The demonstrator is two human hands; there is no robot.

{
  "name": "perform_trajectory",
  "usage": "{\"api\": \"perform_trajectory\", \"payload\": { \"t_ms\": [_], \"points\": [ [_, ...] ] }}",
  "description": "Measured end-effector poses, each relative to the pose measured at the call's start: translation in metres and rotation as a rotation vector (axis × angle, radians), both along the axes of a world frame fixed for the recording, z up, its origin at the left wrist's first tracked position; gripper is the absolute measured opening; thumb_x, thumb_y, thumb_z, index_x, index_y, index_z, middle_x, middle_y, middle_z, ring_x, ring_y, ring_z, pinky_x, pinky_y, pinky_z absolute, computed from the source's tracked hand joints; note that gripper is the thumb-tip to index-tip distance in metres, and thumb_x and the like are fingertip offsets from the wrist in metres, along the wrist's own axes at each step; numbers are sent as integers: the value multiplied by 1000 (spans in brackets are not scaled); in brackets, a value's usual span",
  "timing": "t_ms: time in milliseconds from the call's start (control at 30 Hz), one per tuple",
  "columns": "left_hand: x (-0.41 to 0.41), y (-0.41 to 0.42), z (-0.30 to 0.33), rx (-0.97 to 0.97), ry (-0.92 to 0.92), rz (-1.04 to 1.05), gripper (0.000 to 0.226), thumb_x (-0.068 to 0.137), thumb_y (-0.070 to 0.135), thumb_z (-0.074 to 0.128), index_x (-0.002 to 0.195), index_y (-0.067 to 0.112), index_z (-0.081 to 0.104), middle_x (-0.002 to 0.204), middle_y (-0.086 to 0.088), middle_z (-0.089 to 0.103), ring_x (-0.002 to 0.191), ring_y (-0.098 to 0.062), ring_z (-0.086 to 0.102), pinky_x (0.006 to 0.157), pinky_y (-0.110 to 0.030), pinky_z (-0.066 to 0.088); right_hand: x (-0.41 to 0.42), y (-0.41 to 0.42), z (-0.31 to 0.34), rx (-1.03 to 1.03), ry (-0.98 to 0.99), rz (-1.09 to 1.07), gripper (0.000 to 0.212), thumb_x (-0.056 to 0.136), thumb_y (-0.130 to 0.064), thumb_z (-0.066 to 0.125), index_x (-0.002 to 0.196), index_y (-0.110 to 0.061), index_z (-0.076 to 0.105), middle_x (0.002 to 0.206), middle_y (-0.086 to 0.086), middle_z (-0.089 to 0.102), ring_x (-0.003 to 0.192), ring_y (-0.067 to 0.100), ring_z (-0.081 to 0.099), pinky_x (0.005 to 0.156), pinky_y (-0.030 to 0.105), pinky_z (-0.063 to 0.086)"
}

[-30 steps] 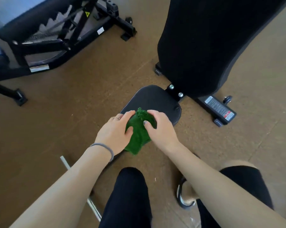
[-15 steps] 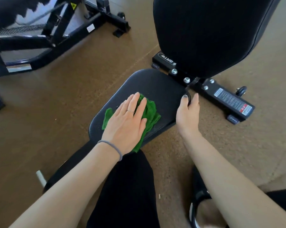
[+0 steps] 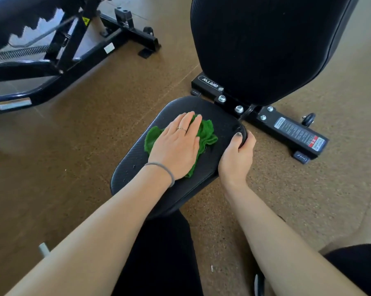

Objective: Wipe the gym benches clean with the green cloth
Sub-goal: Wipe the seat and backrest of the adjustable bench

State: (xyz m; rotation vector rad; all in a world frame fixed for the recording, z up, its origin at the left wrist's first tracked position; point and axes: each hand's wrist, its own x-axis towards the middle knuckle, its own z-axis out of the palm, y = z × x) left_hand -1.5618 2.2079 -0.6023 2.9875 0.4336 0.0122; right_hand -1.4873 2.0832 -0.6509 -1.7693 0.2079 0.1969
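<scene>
A crumpled green cloth [image 3: 208, 134] lies on the black padded seat [image 3: 137, 159] of the nearer gym bench. My left hand [image 3: 177, 146] lies flat on the cloth with straight fingers, pressing it onto the seat. My right hand [image 3: 237, 155] grips the seat's right edge, thumb on top and fingers curled under the rim. The bench's raised black backrest [image 3: 265, 45] stands just behind the seat.
A second bench with a black steel frame [image 3: 73, 60] and a spring stands at the upper left. The nearer bench's base bar [image 3: 287, 131] with a warning label and a small wheel [image 3: 309, 119] runs right. Brown floor surrounds everything; my dark-clad legs are below.
One second ago both hands held the bunched cloth above the seat. Now my left hand presses it flat on the seat and my right hand has taken hold of the seat's right edge.
</scene>
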Motion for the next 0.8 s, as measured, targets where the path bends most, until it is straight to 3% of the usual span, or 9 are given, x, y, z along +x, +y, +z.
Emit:
{"api": "perform_trajectory", "payload": {
  "t_ms": [267, 400, 533, 633, 733, 800],
  "points": [
    [-75, -32, 11, 63, 23, -131, 59, 108, 34, 25, 161, 9, 27, 168, -9, 24, 156, -25, 23, 127, -42, 23, -1, 2, 3, 4, 15, -31, 36, 108, -36, 38, 140, -27, 51, 125, -1, 63, 116, 20, 57, 94, 33, 40],
    [-27, -12, 2, 19, -21, -52, 56, 109, 31, 24, 161, 11, 28, 168, -8, 27, 154, -26, 27, 127, -38, 22, -2, 6, 3, -49, 1, -51, 35, 107, -37, 36, 138, -31, 51, 125, 0, 64, 114, 22, 58, 96, 40, 45],
    [9, -4, 0, -32, 23, 38, 56, 111, 29, 30, 164, 13, 19, 171, -6, 16, 157, -24, 16, 128, -35, 12, 0, 3, 5, -94, -1, -18, 39, 108, -39, 34, 144, -28, 47, 129, 5, 62, 118, 28, 58, 98, 42, 45],
    [-30, -18, 7, 0, 12, 13, 56, 110, 30, 25, 163, 12, 21, 171, -8, 17, 157, -26, 17, 128, -35, 10, -5, 3, 14, -221, 5, 74, 52, 110, -39, 33, 159, -21, 29, 150, 15, 45, 130, 34, 49, 95, 37, 37],
    [-90, -28, 15, 40, 12, -36, 59, 107, 33, 23, 161, 12, 29, 168, -7, 27, 154, -23, 27, 126, -33, 14, -29, 6, 24, -412, -137, 208, 65, 110, -42, 36, 165, -16, 13, 165, 26, 18, 150, 41, 24, 117, 46, 31],
    [-106, -22, 17, 21, 9, -48, 56, 108, 32, 25, 161, 14, 30, 167, -4, 28, 154, -20, 28, 126, -33, 18, -41, 6, 25, -422, -161, 259, 68, 110, -43, 36, 165, -16, 8, 167, 30, 4, 155, 42, 10, 125, 50, 20]
  ]
}}
